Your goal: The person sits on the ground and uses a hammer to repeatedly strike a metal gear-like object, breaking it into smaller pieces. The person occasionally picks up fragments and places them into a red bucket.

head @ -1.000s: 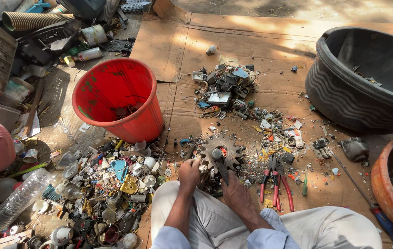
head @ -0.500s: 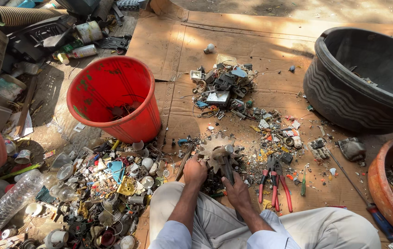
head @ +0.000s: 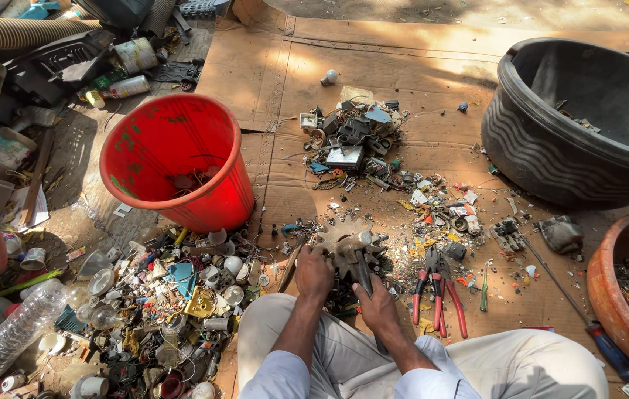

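Outdoor ground, flattened cardboard sheets (head: 418, 66) spread over it, sun and shadow across them. Scrap everywhere.

Near the top left, a red plastic bucket (head: 181, 159), upright, nearly bare inside: only a small tangle of wires and bits at the bottom. At the right, a large black tub (head: 551, 148) with ribbed wall, a few scraps on its floor. At the right edge, a brown clay bowl (head: 610, 295), partly cut off, with small mixed fragments inside.

Between bucket and tub, a heap of broken electronic parts (head: 351, 140) on the cardboard. Lower left, a wide spread of bulb bases, caps and small metal pieces (head: 159, 303), a clear plastic bottle (head: 11, 336) lying beside it.

Centre bottom, seated, light trousers, knees apart. Left hand (head: 314, 270) closed on the edge of a toothed metal gear (head: 344, 240), grip tight on it, gear resting on the ground just ahead of the knees. Right hand (head: 377, 303) wrapped narrow around a dark tool handle (head: 364, 277) that points up at the gear's middle. Just to the right, red-handled pliers (head: 436, 292) lying on the cardboard, apart from both hands; further right a long screwdriver with a blue handle (head: 602, 343).
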